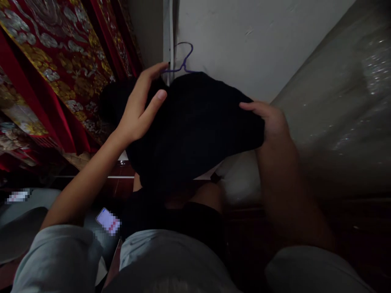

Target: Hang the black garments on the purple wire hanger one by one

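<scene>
A black garment (pixel 195 126) hangs on a thin purple wire hanger (pixel 183 61), whose hook rises above it against the white wall. My left hand (pixel 140 106) rests on the garment's upper left shoulder, fingers curved and partly spread, fingertips near the hanger's base. My right hand (pixel 269 118) grips the garment's right edge, thumb on top and fingers tucked under the cloth. The garment's lower part droops toward my lap and hides what lies behind it.
A red and gold embroidered cloth (pixel 61 61) hangs at the left. A plastic-wrapped bulky object (pixel 345 106) fills the right. A phone (pixel 107 221) lies low at the left beside a grey seat (pixel 21 228). White wall (pixel 244 36) stands ahead.
</scene>
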The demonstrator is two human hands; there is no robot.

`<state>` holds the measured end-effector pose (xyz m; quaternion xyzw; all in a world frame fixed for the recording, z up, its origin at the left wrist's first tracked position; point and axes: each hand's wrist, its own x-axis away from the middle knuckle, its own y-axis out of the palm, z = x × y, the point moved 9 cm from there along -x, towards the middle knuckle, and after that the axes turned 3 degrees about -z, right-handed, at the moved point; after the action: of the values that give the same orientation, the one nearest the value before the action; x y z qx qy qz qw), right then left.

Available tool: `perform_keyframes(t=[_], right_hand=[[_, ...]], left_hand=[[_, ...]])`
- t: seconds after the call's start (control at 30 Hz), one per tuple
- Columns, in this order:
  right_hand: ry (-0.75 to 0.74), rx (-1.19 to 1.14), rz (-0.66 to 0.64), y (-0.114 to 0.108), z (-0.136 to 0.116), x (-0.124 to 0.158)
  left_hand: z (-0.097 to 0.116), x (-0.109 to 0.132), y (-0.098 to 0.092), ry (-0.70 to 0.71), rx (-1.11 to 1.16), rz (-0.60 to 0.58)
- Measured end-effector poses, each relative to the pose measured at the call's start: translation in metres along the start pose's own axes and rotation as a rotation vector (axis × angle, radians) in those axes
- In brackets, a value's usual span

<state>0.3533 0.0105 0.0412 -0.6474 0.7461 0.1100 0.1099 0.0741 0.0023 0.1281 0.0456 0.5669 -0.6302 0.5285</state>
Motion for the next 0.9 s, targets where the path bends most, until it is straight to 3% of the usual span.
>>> perform_keyframes(t=[0.07, 0.17, 0.23, 0.37, 0.43, 0.5, 0.57, 0.63, 0.67, 0.8, 0.83, 0.9], right_hand=[[-0.019, -0.078, 0.045, 0.001, -0.003, 0.009], [-0.019, -0.067, -0.074, 0.028, -0.009, 0.035], [-0.044, 0.012, -0.334, 0.066, -0.013, 0.058], [-0.273, 0.116, -1.006, 0.142, -0.025, 0.116], [-0.336, 0.098, -1.151, 0.154, -0.025, 0.125], [-0.385, 0.128, -1.010, 0.149, -0.023, 0.103], [-0.415, 0.225, -0.689, 0.129, -0.018, 0.065], [-0.382, 0.308, -0.474, 0.108, -0.006, 0.036], [-0.327, 0.326, -0.480, 0.105, 0.005, 0.027], [0.056, 0.171, -0.817, 0.110, 0.054, 0.029], [0.130, 0.115, -0.840, 0.107, 0.059, 0.031], [0.175, 0.033, -0.725, 0.094, 0.060, 0.021]], left_hand=[[-0.002, 0.001, -0.002, -0.061, 0.192, 0.020], [-0.018, 0.008, 0.017, -0.292, 0.506, -0.176], [-0.021, 0.017, 0.027, -0.412, 0.622, -0.279], [-0.023, 0.041, 0.021, -0.573, 0.686, -0.236], [-0.024, 0.058, 0.011, -0.639, 0.625, -0.249], [-0.019, 0.074, 0.006, -0.644, 0.531, -0.397], [-0.008, 0.088, 0.002, -0.574, 0.409, -0.611], [-0.002, 0.094, -0.007, -0.463, 0.265, -0.701], [-0.001, 0.092, -0.014, -0.408, 0.191, -0.675], [-0.007, 0.077, -0.034, -0.233, -0.101, -0.477], [-0.012, 0.072, -0.036, -0.211, -0.174, -0.431], [-0.022, 0.062, -0.041, -0.199, -0.290, -0.313]])
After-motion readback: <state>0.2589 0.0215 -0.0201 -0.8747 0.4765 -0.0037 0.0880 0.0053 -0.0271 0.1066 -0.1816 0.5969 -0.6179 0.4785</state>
